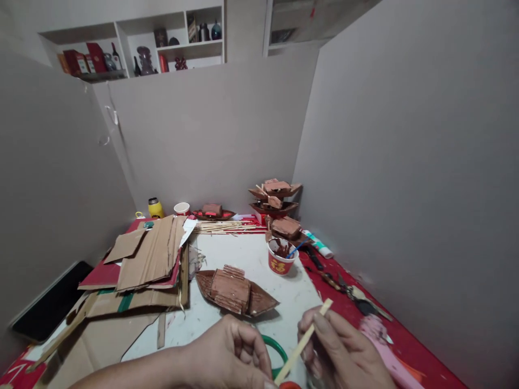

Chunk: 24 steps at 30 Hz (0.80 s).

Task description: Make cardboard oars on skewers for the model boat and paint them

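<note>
My right hand pinches a pale flat wooden strip near its upper end. At the strip's lower end is my left hand, its fingers curled and its thumb and fingertip close to the strip. Behind both hands a brown model boat with a ribbed cabin roof rests on the white board. Between the hands, partly hidden, lies a green ring-shaped handle, with a bit of orange-red below it.
Cardboard sheets are piled at the left beside a black phone. A paper cup with brown contents stands behind the boat. Thin sticks and more boats are at the back. Tools lie right, on red cloth.
</note>
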Available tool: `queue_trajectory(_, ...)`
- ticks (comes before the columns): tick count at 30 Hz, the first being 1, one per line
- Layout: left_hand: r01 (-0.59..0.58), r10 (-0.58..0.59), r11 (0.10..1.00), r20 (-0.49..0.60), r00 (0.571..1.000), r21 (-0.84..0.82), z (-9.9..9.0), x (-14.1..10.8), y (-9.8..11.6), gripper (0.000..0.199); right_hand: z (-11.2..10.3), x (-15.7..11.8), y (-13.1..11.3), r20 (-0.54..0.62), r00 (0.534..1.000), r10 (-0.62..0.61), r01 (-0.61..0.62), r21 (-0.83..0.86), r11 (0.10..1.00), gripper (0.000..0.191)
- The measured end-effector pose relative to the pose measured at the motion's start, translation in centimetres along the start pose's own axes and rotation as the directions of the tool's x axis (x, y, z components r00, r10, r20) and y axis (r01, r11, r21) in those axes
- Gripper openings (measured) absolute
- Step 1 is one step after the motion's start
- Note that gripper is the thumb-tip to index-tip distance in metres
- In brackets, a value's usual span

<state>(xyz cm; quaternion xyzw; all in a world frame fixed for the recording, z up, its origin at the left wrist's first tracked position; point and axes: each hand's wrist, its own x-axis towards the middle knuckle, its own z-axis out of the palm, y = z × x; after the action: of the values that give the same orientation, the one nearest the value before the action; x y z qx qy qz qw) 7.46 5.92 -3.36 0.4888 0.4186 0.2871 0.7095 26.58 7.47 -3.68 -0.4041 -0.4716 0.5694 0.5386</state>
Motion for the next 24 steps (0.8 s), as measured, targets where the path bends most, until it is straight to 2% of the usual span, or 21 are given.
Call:
queue_trajectory(6, -0.026, 0.020, 0.998, 0.093, 0.995, 0.057, -0.1, -0.3, 0.2, 0.042, 0.0, -0.4, 0.0, 0.074, 0.997, -0.015, 0.013, 0.032, 0.999, 0.042)
queue_trajectory(11, -0.067, 0.054, 0.988, 0.095, 0.994, 0.138, 0.4, -0.8, 0.9, 0.044, 0.1, -0.3, 0.0, 0.075, 0.997, -0.020, 0.015, 0.060, 0.998, 0.041)
queue_trajectory(13, -0.171, 0.154, 0.951, 0.087, 0.984, 0.257, 0.5, -0.9, 1.1, 0.043, 0.0, -0.3, 0.0, 0.057, 0.998, -0.032, 0.029, 0.062, 0.998, 0.039)
queue_trajectory(14, -0.263, 0.247, 0.903, 0.090, 0.965, 0.341, 0.6, -0.9, 1.0, 0.041, 0.0, -0.2, 0.1, 0.056, 0.998, -0.036, 0.032, 0.060, 0.998, 0.039)
queue_trajectory(15, -0.368, 0.358, 0.825, 0.106, 0.927, 0.429, 0.5, -0.7, 0.8, 0.039, 0.0, -0.2, 0.1, 0.055, 0.998, -0.034, 0.031, 0.053, 0.998, 0.039)
queue_trajectory(16, -0.481, 0.480, 0.714, 0.145, 0.865, 0.509, 0.5, -0.5, 0.6, 0.036, -0.1, -0.2, 0.2, 0.054, 0.998, -0.033, 0.031, 0.042, 0.999, 0.039)
queue_trajectory(17, -0.586, 0.594, 0.577, 0.200, 0.779, 0.569, 0.3, -0.2, 0.2, 0.034, -0.1, -0.1, 0.2, 0.054, 0.998, -0.036, 0.034, 0.030, 0.999, 0.039)
queue_trajectory(19, -0.726, 0.754, 0.265, 0.333, 0.566, 0.635, 0.1, 0.5, -0.5, 0.030, -0.2, 0.0, 0.4, 0.049, 0.998, -0.049, 0.049, 0.006, 0.999, 0.040)
queue_trajectory(20, -0.746, 0.793, 0.124, 0.387, 0.471, 0.654, 0.0, 0.7, -0.8, 0.028, -0.2, 0.0, 0.5, 0.044, 0.997, -0.061, 0.061, -0.003, 0.998, 0.040)
queue_trajectory(21, -0.736, 0.812, 0.007, 0.426, 0.399, 0.677, 0.0, 0.8, -1.0, 0.026, -0.3, 0.1, 0.6, 0.045, 0.996, -0.073, 0.074, -0.009, 0.997, 0.039)
queue_trajectory(22, -0.704, 0.819, -0.085, 0.451, 0.353, 0.705, 0.0, 0.7, -1.0, 0.023, -0.3, 0.2, 0.7, 0.049, 0.995, -0.087, 0.088, -0.014, 0.996, 0.038)
queue_trajectory(24, -0.627, 0.804, -0.218, 0.502, 0.319, 0.748, 0.2, 0.2, -0.9, 0.020, -0.4, 0.5, 0.9, 0.052, 0.993, -0.103, 0.104, -0.017, 0.994, 0.036)
